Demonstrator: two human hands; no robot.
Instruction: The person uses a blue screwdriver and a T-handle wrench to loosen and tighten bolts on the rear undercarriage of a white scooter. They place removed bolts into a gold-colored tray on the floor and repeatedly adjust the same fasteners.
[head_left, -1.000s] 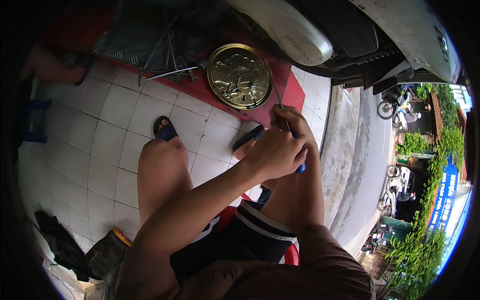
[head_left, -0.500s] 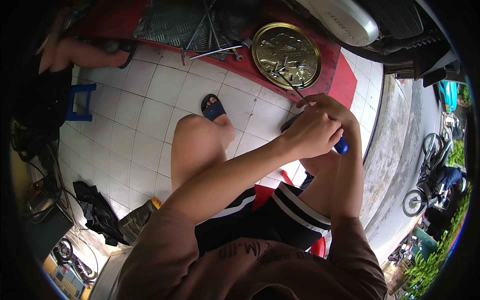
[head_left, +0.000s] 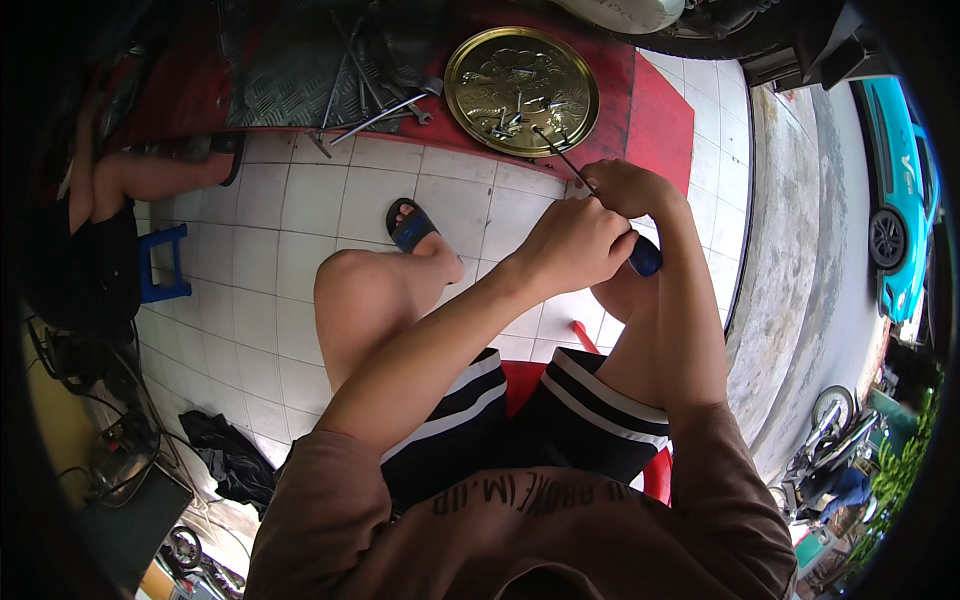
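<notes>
Red worktop point(head_left: 662, 118) carries round gold tray point(head_left: 478, 98), metal parts point(head_left: 508, 130) inside. Nearside of tray: left hand point(head_left: 577, 246) grips blue-handled screwdriver point(head_left: 646, 258); right hand point(head_left: 634, 189) curled beside shaft point(head_left: 562, 156), contact unclear.

The round tray point(head_left: 490, 60) is super shiny, gold-toned embossed metal, the screwdriver point(head_left: 646, 258) has a glossy blue plastic-looking handle on a metal shaft point(head_left: 566, 159), the tread plate point(head_left: 285, 90) is rough, raised-pattern metal, the floor tiles point(head_left: 265, 225) look smooth with a bit of sheen, and the brown shirt point(head_left: 570, 535) is matt cloth.
</notes>
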